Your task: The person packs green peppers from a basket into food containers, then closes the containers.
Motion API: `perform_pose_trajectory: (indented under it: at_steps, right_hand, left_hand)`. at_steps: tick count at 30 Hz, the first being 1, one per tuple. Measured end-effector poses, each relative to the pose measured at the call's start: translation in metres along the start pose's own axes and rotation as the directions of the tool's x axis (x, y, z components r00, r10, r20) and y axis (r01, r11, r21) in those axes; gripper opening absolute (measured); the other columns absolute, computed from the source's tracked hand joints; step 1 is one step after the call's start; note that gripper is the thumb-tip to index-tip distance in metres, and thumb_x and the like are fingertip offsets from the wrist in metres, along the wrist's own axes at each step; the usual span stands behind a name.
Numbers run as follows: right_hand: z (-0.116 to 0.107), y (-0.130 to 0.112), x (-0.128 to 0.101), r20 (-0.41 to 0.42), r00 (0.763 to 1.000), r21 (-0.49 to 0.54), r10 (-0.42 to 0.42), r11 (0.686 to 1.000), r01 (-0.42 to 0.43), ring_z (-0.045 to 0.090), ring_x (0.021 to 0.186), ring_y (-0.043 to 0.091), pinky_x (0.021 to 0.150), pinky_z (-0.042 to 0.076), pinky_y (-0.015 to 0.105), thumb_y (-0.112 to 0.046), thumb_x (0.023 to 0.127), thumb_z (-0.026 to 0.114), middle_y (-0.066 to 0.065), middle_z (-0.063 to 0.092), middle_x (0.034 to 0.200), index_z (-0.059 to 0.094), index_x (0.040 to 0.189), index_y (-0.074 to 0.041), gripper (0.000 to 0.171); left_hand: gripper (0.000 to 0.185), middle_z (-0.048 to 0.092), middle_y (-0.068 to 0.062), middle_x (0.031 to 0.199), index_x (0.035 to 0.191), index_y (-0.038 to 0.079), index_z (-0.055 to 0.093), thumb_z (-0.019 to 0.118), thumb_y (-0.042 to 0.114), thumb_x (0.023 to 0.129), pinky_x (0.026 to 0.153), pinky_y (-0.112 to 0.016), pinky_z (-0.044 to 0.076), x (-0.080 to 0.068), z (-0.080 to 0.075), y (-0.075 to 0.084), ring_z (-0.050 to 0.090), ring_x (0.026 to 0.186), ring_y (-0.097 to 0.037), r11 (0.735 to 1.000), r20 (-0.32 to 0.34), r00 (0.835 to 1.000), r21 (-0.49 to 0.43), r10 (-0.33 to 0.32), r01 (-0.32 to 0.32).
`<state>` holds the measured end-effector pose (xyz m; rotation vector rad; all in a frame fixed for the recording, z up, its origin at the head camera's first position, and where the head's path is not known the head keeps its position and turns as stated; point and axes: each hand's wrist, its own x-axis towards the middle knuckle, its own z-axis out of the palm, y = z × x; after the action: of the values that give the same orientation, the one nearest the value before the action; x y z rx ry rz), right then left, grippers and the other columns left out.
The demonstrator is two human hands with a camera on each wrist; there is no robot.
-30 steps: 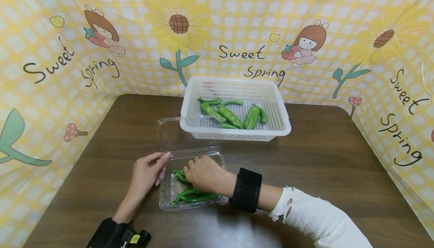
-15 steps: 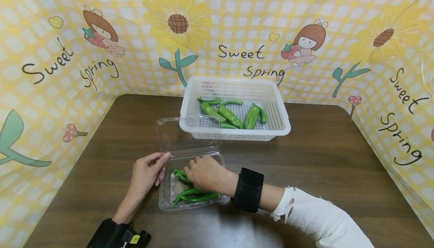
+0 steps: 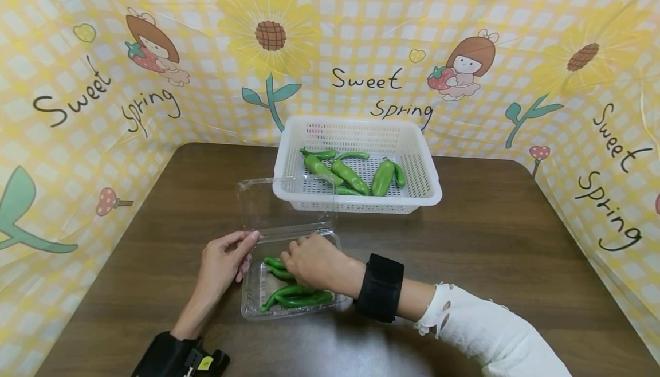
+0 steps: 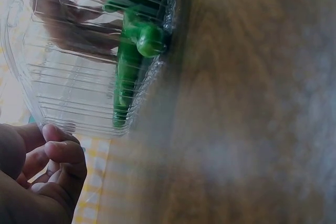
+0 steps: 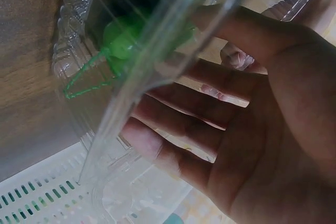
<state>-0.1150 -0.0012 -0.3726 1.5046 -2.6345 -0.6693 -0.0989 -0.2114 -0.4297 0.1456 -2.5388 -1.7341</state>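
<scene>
My left hand (image 3: 222, 262) pinches the left rim of a clear hinged plastic container (image 3: 289, 314), and the left wrist view shows its thumb and finger on that edge. The container's lid (image 3: 286, 205) stands raised at the back. Reaching inside the tray, my right hand (image 3: 317, 262) holds a green chili pepper (image 5: 123, 40) between thumb and fingers; the hand hides much of it in the head view. Several more green peppers (image 3: 304, 298) lie along the tray's near side. In the left wrist view, peppers (image 4: 126, 77) show through the ribbed clear wall.
Behind the container, a white perforated basket (image 3: 433, 191) holds several green peppers (image 3: 350, 176); the raised lid overlaps its front left corner in view. Both stand on a brown wooden table (image 3: 490, 239). A yellow checked cloth (image 3: 361, 22) with printed flowers surrounds the table on three sides.
The right hand has shifted slightly to the right inside the tray, and the peppers at its fingertips have spread apart a little. The left hand has stayed on the rim.
</scene>
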Motion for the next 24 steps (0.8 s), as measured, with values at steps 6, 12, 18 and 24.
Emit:
perform_pose_trajectory:
  at_steps: [6,12,18,24]
  right_hand:
    - [-0.001,0.001,-0.001,-0.029,1.0,-0.008,0.002,1.0,-0.002,0.067,0.091,0.01,0.071,0.057,0.023,-0.033,0.103,0.051,-0.004,0.068,0.102,0.065,0.118,-0.021,0.024]
    - [-0.005,0.004,-0.005,-0.007,1.0,0.023,-0.003,1.0,0.003,0.067,0.097,0.009,0.077,0.057,0.022,-0.029,0.104,0.049,-0.003,0.068,0.108,0.063,0.124,-0.021,0.026]
    - [-0.012,0.011,-0.011,-0.051,0.998,0.058,-0.027,0.998,0.03,0.067,0.096,0.01,0.077,0.056,0.022,-0.023,0.104,0.049,-0.003,0.068,0.107,0.063,0.124,-0.019,0.025]
    - [-0.026,0.022,-0.025,-0.135,0.99,0.04,-0.05,0.998,0.056,0.067,0.095,0.011,0.076,0.055,0.022,-0.022,0.103,0.051,-0.002,0.069,0.105,0.064,0.12,-0.018,0.022]
  left_hand:
    - [0.035,0.056,-0.005,0.062,0.102,0.011,0.074,0.063,0.044,0.096,0.037,-0.031,0.046,0.0,0.0,0.0,0.05,0.04,-0.015,1.0,0.001,1.0,-0.008,0.002,-0.002]
    - [0.034,0.056,-0.005,0.061,0.102,0.012,0.074,0.063,0.043,0.096,0.036,-0.032,0.046,0.0,0.0,0.001,0.05,0.039,-0.017,1.0,0.002,1.0,-0.012,0.01,-0.01]
    - [0.034,0.057,-0.006,0.063,0.103,0.011,0.074,0.063,0.042,0.096,0.037,-0.032,0.046,0.0,0.0,0.001,0.051,0.04,-0.019,1.0,0.006,1.0,-0.021,0.011,-0.011]
    - [0.035,0.057,-0.006,0.062,0.102,0.011,0.074,0.063,0.044,0.096,0.037,-0.032,0.046,-0.001,-0.001,0.001,0.052,0.041,-0.023,1.0,0.01,1.0,-0.019,0.008,-0.008]
